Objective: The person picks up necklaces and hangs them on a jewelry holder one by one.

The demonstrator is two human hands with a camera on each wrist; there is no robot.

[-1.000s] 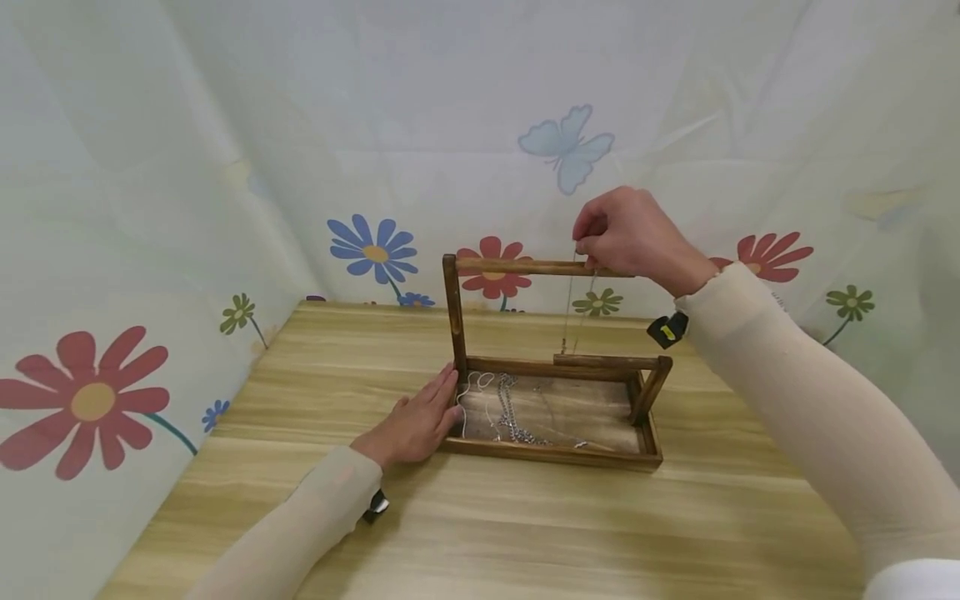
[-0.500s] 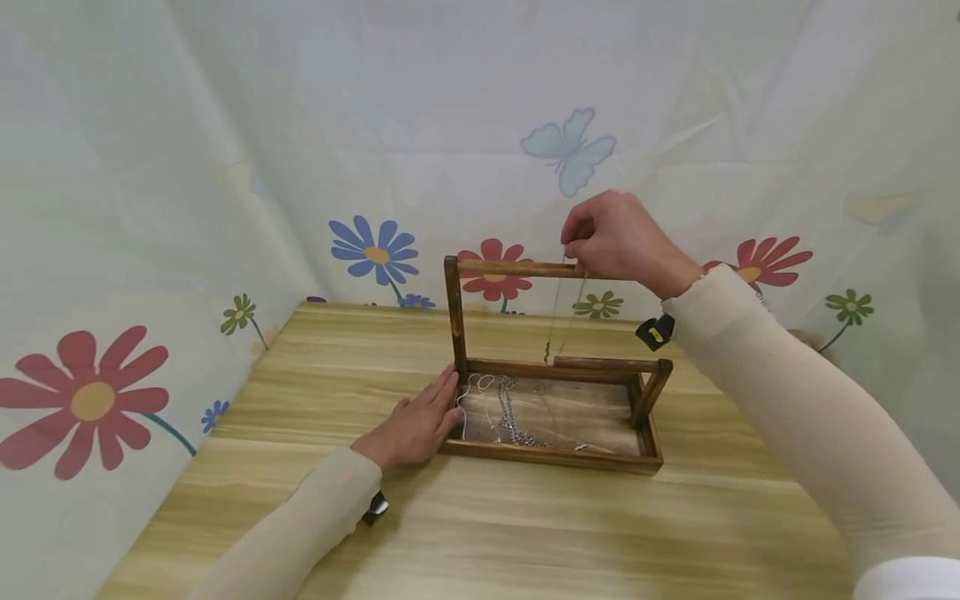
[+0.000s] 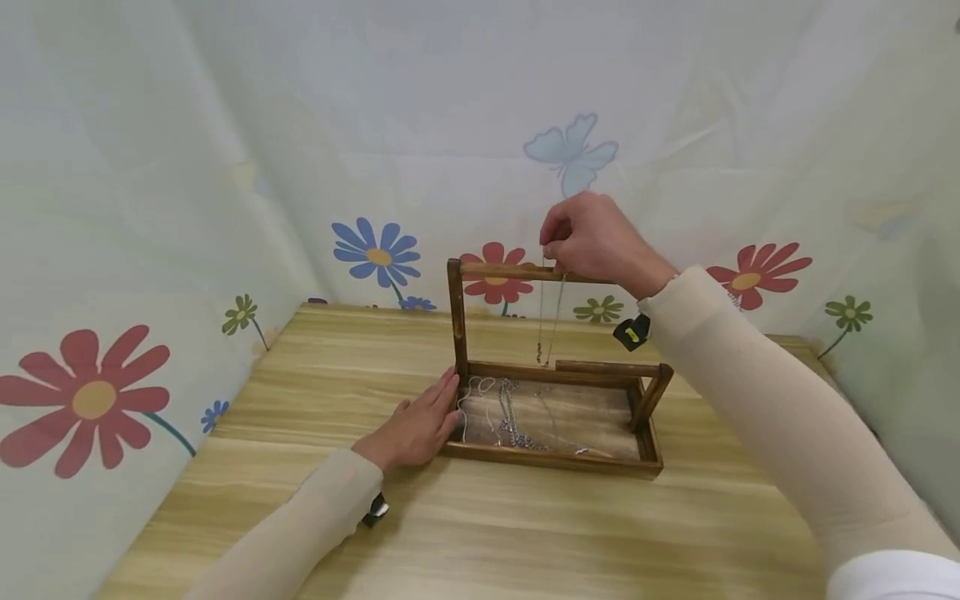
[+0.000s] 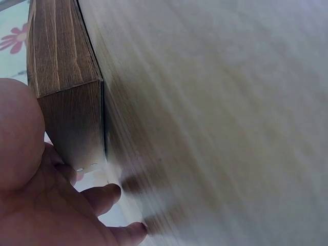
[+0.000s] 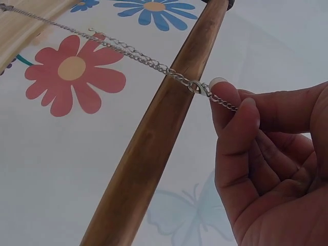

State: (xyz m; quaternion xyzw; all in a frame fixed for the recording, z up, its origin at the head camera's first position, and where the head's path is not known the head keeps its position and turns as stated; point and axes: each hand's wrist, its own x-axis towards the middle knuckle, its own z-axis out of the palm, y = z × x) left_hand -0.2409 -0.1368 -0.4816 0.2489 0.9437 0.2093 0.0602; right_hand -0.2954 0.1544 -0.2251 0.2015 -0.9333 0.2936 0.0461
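My right hand (image 3: 597,239) pinches a thin silver chain necklace (image 5: 148,61) between thumb and fingertip, beside its lobster clasp (image 5: 200,88). The necklace hangs in a long loop by the top bar (image 3: 501,271) of a dark wooden stand, and its lower end dangles near the back rim of the stand's tray (image 3: 551,457). Against the left end of that tray rests my left hand (image 3: 415,427), its fingers extended and holding nothing. In the left wrist view, the left hand (image 4: 51,210) is beside the wooden corner, fingertips on the tabletop.
Inside the tray lie a chunky silver chain (image 3: 510,417), a thin pale chain (image 3: 462,412) and a finer one. A shorter wooden bar (image 3: 607,368) runs from the right post (image 3: 651,398). The wood-grain table (image 3: 360,342) meets a flower-printed cloth backdrop (image 3: 420,100).
My right hand has moved left and slightly down along the top bar, carrying the hanging necklace with it. My left hand has stayed at the tray's end.
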